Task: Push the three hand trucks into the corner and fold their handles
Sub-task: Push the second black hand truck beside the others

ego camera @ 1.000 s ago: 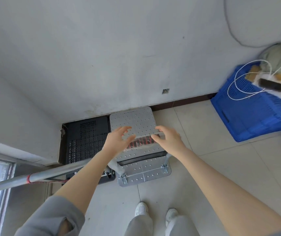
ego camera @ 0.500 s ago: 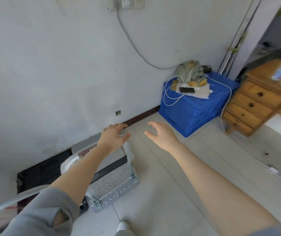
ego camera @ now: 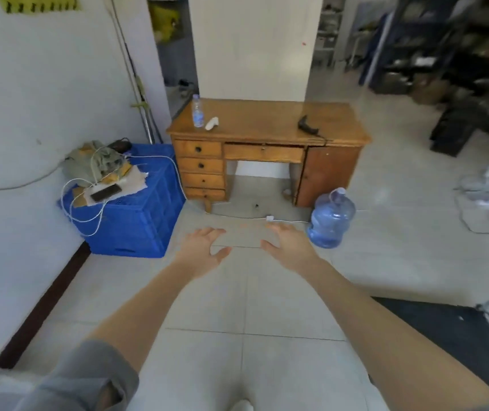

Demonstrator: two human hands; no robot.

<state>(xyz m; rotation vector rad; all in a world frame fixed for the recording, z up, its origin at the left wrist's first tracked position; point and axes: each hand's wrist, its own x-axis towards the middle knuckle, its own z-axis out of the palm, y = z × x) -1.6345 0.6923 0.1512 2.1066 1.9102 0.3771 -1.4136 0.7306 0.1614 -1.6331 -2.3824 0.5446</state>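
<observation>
Both hands reach forward over the floor, holding nothing.

The left hand [ego camera: 201, 251] and right hand [ego camera: 290, 246] hover side by side above the pale tiled floor [ego camera: 246, 292], fingers spread and released. A black flat hand truck [ego camera: 456, 330] lies on the floor at the right edge of view, beside the right forearm; the other 2 are out of sight. Ahead, a blue crate [ego camera: 136, 215] sits against the left wall with a phone [ego camera: 106, 192] and white cable [ego camera: 80, 203] on top. Next to it stands a wooden desk [ego camera: 267, 126] carrying a small bottle [ego camera: 197, 111]. A large water jug [ego camera: 330, 218] stands on the floor by the desk's right front corner.
</observation>
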